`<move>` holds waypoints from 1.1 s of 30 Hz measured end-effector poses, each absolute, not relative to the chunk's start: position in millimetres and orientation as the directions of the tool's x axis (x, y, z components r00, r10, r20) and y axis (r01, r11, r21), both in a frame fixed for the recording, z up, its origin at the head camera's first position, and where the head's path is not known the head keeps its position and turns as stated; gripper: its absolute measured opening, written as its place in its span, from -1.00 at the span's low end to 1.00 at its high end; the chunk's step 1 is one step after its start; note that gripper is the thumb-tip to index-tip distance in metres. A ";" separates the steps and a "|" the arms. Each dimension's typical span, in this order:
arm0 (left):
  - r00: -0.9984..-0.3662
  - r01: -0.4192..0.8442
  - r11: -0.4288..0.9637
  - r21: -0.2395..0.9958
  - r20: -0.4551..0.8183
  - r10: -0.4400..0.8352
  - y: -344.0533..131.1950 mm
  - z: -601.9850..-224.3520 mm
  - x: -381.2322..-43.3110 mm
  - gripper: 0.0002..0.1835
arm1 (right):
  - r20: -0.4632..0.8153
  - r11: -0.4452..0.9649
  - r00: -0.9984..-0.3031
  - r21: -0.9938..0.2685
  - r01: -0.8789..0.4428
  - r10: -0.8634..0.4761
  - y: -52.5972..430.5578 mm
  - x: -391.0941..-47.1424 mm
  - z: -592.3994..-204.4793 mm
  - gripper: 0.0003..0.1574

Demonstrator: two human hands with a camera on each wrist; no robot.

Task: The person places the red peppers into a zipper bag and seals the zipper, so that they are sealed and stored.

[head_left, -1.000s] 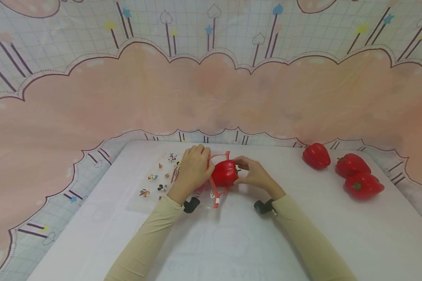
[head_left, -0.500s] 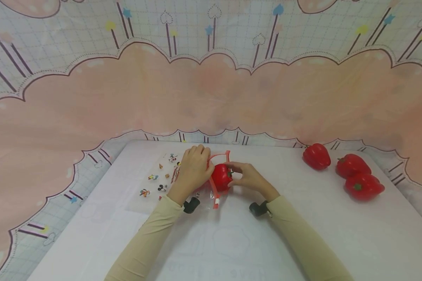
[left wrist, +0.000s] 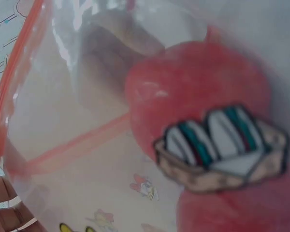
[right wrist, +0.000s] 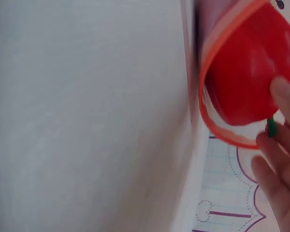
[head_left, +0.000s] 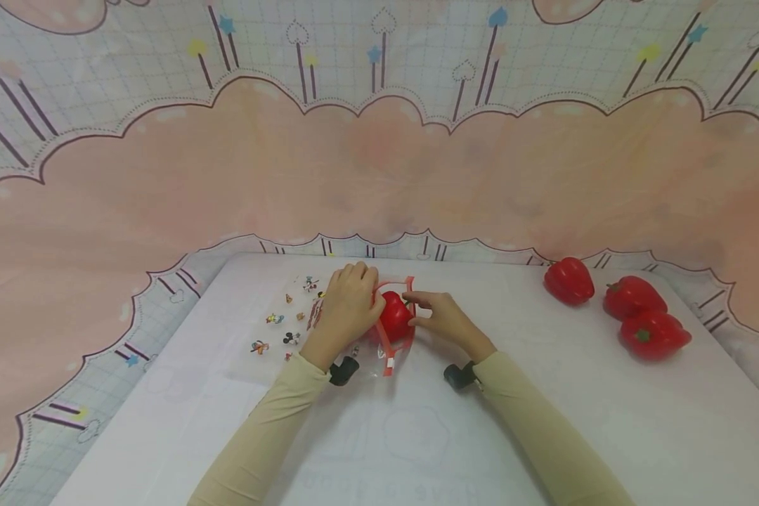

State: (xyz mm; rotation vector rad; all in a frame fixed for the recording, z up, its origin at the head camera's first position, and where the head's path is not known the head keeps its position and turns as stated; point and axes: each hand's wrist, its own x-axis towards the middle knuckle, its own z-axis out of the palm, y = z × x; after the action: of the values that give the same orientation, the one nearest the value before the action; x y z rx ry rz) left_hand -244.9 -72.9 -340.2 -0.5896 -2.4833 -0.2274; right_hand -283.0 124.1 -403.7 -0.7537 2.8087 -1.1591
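A clear zip bag [head_left: 303, 351] with a red-orange edge and printed cartoon figures lies towards the left of the table. My left hand [head_left: 348, 302] grips the bag near its mouth, which gapes towards the right. A red bell pepper [head_left: 395, 316] sits within the mouth, its green stem [right wrist: 271, 127] facing outward. My right hand [head_left: 441, 320] holds the pepper's stem end, thumb on its skin and fingers by the stem. Through the film in the left wrist view, the pepper [left wrist: 198, 82] appears above a second red shape [left wrist: 241, 212], partly out of frame.
Three more red bell peppers stand at the table's right: one alone [head_left: 569, 281], and two touching, one behind [head_left: 634, 296] and one in front [head_left: 654, 336]. A patterned pink cloth [head_left: 354, 176] hangs behind the white table [head_left: 544, 393].
My right hand has moved left, carrying the pepper from the bag's opening deeper into it. The left hand has kept its place on the bag.
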 end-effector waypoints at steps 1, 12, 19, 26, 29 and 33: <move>-0.739 0.459 0.888 0.031 0.568 0.362 -73.0 -340.4 -244.8 -0.89 | 0.182 0.621 -0.890 -0.658 -0.426 -0.418 123.4 -283.1 -403.3 -0.31; -0.754 0.452 0.891 0.040 0.552 0.357 -71.9 -341.9 -244.7 -0.85 | 0.251 0.723 -0.935 -0.595 -0.352 -0.249 115.6 -284.6 -402.8 -0.48; -0.760 0.459 0.887 0.049 0.538 0.364 -70.7 -340.0 -242.6 -0.85 | 0.274 0.754 -0.942 -0.573 -0.321 -0.193 113.5 -288.2 -401.0 -0.54; -0.756 0.457 0.888 0.050 0.548 0.358 -72.4 -341.3 -244.0 -0.88 | 0.240 0.714 -0.944 -0.618 -0.329 -0.228 119.6 -290.4 -400.2 -0.49; -0.756 0.453 0.890 0.049 0.551 0.355 -72.9 -342.4 -244.7 -0.89 | 0.215 0.692 -0.945 -0.644 -0.327 -0.246 124.9 -290.5 -400.7 -0.42; -0.753 0.455 0.889 0.049 0.554 0.355 -73.0 -343.2 -245.0 -0.89 | 0.175 0.668 -0.953 -0.681 -0.300 -0.249 132.5 -289.3 -399.4 -0.32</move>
State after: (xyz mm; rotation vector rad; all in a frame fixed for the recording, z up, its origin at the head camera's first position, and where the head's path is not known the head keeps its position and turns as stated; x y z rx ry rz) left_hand -245.0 -73.0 -343.2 -0.5833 -2.5037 -0.2440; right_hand -289.3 132.5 -399.4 -0.4828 2.9294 -1.2154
